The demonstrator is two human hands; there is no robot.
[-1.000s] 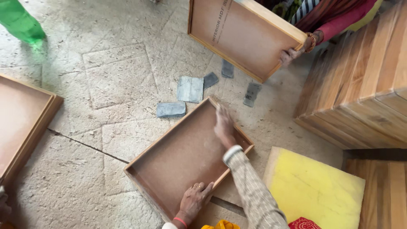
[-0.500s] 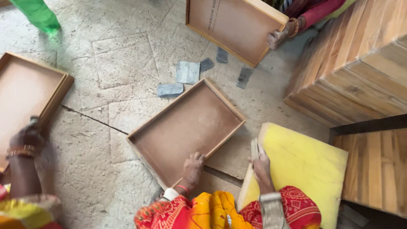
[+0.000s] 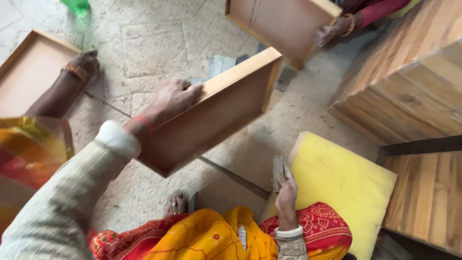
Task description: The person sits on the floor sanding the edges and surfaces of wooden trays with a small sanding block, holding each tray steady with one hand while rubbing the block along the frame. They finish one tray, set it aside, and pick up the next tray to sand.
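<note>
Lifted off the stone floor [image 3: 159, 43] since half a second ago, the wooden tray [image 3: 216, 113] now hangs tilted in the air, its underside turned toward the camera, where before it lay flat with its hollow side up. The left hand [image 3: 171, 98] has shifted from the tray's near edge to its upper rim, and the right hand [image 3: 287, 192] has left the edge of the yellow foam pad [image 3: 341, 185].

Head view: the left hand's fingers [image 3: 192, 89] are curled over the tray's rim, holding it clear of the floor. The right hand's fingers are closed around a small grey block [image 3: 277, 171], held upright just beside the foam pad's near edge. More grey pieces [image 3: 221, 65] lie on the floor beyond the tray. At the left, another person's hand [image 3: 85, 62], with a bangle at the wrist, rests on the floor next to a second tray [image 3: 29, 77]. At the top, a third person's hand [image 3: 329, 32] grips a third tray [image 3: 279, 24]. Stacked wooden boxes [image 3: 409, 82] stand at the right.
</note>
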